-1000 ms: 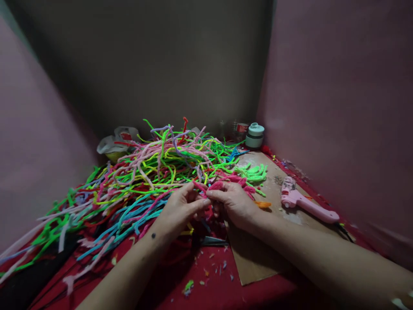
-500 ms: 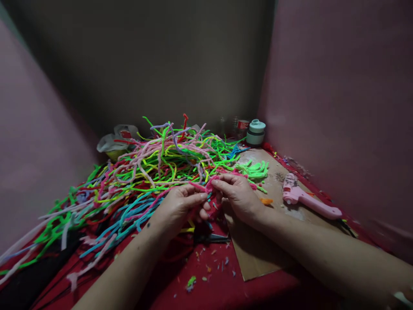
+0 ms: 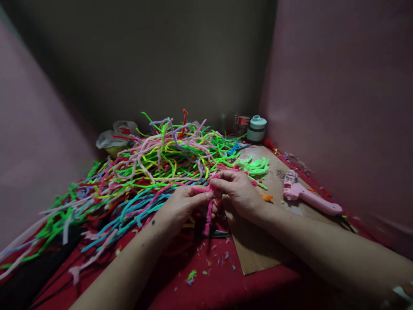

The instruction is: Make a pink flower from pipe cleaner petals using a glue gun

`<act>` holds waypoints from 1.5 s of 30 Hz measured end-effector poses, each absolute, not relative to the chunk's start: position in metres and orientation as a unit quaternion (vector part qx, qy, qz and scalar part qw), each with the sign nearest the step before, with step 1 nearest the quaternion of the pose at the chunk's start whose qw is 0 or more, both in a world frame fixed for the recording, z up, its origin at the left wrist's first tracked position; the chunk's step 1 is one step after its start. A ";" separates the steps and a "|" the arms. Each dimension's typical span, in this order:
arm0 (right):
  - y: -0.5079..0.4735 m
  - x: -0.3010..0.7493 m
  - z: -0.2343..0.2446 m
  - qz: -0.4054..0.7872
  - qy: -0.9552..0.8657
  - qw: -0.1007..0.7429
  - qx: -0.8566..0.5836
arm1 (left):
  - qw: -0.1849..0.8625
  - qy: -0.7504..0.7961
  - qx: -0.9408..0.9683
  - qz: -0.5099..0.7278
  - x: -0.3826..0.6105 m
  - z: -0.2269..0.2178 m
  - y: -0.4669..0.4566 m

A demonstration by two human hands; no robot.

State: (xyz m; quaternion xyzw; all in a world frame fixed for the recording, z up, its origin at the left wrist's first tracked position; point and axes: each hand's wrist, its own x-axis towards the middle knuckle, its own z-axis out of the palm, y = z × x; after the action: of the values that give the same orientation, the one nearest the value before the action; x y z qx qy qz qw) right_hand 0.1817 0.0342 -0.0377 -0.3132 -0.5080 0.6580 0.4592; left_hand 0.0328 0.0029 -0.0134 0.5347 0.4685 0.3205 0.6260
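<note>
Pink pipe cleaner was pinched tight by left hand and right hand, a tangled pile heaped behind; red label beyond was blurred past reading.

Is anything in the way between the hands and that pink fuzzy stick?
No, nothing visible is in the way. The left hand and right hand both pinch the pink fuzzy stick, and part of it hangs down.

pink stem: part-hidden by hands | 2 forearms: edge-cut
</note>
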 end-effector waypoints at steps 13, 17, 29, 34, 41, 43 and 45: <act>0.036 0.181 -0.039 0.676 -0.496 0.458 -0.296 | 0.623 0.501 0.479 0.363 0.032 -0.015 0.003; 0.036 0.182 -0.040 0.692 -0.490 0.447 -0.284 | 0.630 0.492 0.477 0.365 0.031 -0.015 0.003; 0.034 0.181 -0.044 0.688 -0.521 0.409 -0.298 | 0.632 0.500 0.471 0.359 0.030 -0.017 0.004; 0.035 0.179 -0.044 0.679 -0.505 0.424 -0.322 | 0.590 0.536 0.477 0.370 0.032 -0.011 0.002; 0.034 0.179 -0.044 0.668 -0.529 0.407 -0.328 | 0.573 0.514 0.490 0.409 0.034 -0.008 0.000; 0.034 0.179 -0.042 0.657 -0.536 0.402 -0.345 | 0.572 0.515 0.494 0.405 0.034 -0.008 0.000; 0.034 0.179 -0.040 0.649 -0.540 0.399 -0.357 | 0.567 0.516 0.500 0.403 0.033 -0.008 0.000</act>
State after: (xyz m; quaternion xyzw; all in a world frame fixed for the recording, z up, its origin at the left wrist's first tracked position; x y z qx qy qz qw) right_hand 0.1791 0.0338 -0.0403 -0.3572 -0.5404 0.6490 0.3990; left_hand 0.0331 -0.0004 -0.0082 0.5003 0.5155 0.4028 0.5672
